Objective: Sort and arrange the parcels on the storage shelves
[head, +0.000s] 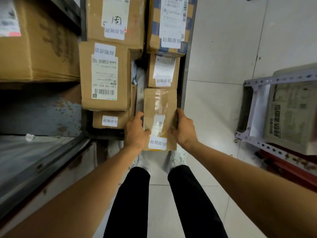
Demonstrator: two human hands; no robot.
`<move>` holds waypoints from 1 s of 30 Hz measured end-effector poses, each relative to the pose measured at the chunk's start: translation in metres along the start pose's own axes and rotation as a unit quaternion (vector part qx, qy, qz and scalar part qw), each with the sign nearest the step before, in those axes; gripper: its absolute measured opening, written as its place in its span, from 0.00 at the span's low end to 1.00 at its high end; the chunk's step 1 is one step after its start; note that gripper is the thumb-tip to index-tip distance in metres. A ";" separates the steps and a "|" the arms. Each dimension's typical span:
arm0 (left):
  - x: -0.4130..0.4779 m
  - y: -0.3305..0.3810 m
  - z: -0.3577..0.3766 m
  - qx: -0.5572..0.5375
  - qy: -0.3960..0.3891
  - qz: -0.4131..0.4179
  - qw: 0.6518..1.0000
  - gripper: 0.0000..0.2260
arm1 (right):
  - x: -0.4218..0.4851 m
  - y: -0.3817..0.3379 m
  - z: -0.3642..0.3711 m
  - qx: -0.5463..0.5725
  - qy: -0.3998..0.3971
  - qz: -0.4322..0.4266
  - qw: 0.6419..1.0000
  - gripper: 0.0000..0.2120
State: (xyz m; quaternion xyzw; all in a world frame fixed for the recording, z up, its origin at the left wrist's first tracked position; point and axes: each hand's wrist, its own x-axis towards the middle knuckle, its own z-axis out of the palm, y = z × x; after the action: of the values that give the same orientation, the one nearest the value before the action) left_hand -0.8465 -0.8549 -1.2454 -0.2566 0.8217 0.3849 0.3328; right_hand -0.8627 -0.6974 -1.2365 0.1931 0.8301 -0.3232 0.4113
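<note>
A small brown cardboard parcel (160,107) with clear tape and a white sticker sits at the near end of the right-hand row of parcels. My left hand (135,130) grips its left side, fingers curled over the edge. My right hand (183,127) grips its right side the same way. Just beyond it stands another small box (163,73) with a white label. Left of it lie a bigger labelled box (104,76) and a flat box (111,120) beneath that one.
Taller boxes (115,19) and a blue-printed box (169,24) stack further up. A large carton (37,43) fills the left shelf. A grey metal rack (257,110) with a wrapped parcel (291,115) stands to the right. Tiled floor lies between, with my legs and shoes below.
</note>
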 end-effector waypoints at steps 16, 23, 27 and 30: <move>0.037 0.018 0.006 -0.033 -0.014 -0.023 0.999 0.21 | 0.040 -0.011 0.004 -0.026 0.035 0.035 0.998 0.14; 0.035 0.021 -0.010 0.006 -0.080 -0.019 0.997 0.25 | 0.036 -0.025 -0.002 -0.168 0.032 -0.008 0.985 0.21; 0.024 0.050 -0.036 0.098 -0.086 0.017 0.991 0.27 | 0.022 -0.047 -0.028 -0.223 0.019 -0.031 0.974 0.22; 0.008 0.082 -0.062 0.135 -0.094 0.046 0.985 0.32 | 0.001 -0.073 -0.059 -0.267 -0.022 -0.070 0.961 0.28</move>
State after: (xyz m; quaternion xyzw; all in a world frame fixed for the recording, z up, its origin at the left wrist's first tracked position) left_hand -0.9287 -0.8592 -1.1838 -0.1340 0.8421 0.3074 0.4224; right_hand -0.9391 -0.7081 -1.1834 0.0111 0.8885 -0.1221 0.4422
